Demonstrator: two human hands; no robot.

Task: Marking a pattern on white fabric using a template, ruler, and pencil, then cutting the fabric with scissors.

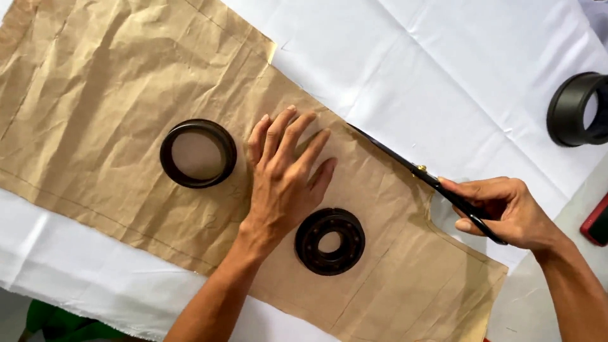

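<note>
Pale grey table top [538,304] shows right of white cloth's edge; even, soft light, faint shadows.

The creased pattern paper [126,82] was tan-brown, lying on white fabric [443,69]. The scissors [437,183], the ring [198,153], the bearing [330,241] and the upper-right tube [567,111] were black. A red object [596,221] lay at the right edge.

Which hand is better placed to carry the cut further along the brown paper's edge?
Probably the right hand: it grips the black scissors at the crumpled brown paper pattern. The left hand lies flat on it.
</note>
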